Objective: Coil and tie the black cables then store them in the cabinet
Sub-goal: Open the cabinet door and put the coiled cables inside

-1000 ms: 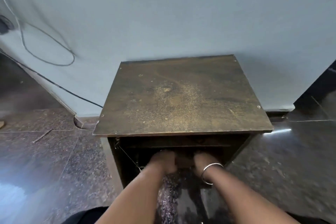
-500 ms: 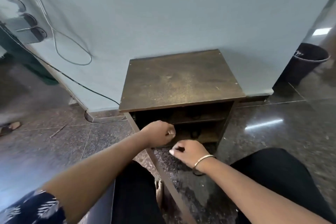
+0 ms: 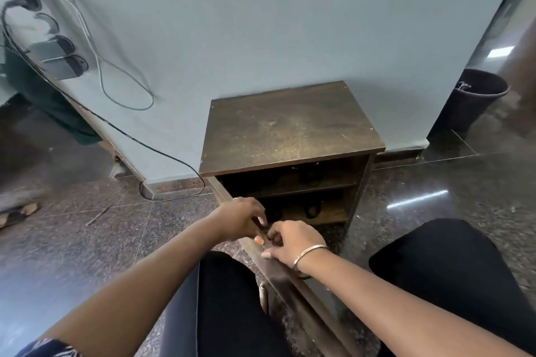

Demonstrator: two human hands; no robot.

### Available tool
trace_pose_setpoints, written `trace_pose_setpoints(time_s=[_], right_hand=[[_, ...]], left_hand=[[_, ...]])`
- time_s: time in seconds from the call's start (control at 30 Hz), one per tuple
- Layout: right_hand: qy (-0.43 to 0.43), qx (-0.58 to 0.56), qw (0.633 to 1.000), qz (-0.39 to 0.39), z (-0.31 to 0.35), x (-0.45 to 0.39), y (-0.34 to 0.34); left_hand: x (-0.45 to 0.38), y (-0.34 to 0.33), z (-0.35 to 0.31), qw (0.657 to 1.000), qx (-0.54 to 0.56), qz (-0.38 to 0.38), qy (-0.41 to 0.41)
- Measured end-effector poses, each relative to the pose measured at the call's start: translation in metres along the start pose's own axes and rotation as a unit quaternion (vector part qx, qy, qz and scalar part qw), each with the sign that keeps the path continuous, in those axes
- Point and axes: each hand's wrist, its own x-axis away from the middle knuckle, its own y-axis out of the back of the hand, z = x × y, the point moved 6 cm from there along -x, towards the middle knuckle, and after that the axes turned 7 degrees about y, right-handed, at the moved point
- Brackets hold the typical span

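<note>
Cables (image 3: pixel 310 175) coiled, lying on both cabinet (image 3: pixel 290 130) shelves. Storing done, by the look; door (image 3: pixel 278 272) open, closing left. Left hand (image 3: pixel 239 219) and right hand (image 3: pixel 293 242) both grasping door edge.

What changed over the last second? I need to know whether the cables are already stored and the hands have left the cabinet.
Both hands came out of the cabinet toward the person. The left hand and right hand now rest on the edge of the open door, fingers curled over it. Dark coiled cables lie on the shelves. The cabinet stayed put, door open.
</note>
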Motion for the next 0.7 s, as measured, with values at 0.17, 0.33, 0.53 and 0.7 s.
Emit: trace_pose_setpoints(time_s=[0.17, 0.33, 0.53, 0.7], right_hand=[[-0.045, 0.076, 0.994, -0.059, -0.029, -0.007, 0.034], [-0.054, 0.190, 0.973, -0.122, -0.054, -0.033, 0.074], [0.000, 0.286, 0.954, -0.088, -0.071, -0.076, 0.092], [0.061, 0.305, 0.934, -0.177, -0.076, -0.084, 0.098]], left_hand=[[-0.035, 0.000, 0.002, 0.994, 0.015, -0.041, 0.101], [-0.073, 0.008, -0.003, 0.981, 0.063, -0.057, 0.177], [-0.109, 0.025, -0.006, 0.975, 0.066, -0.057, 0.203], [-0.121, 0.021, -0.005, 0.975, 0.032, -0.103, 0.193]])
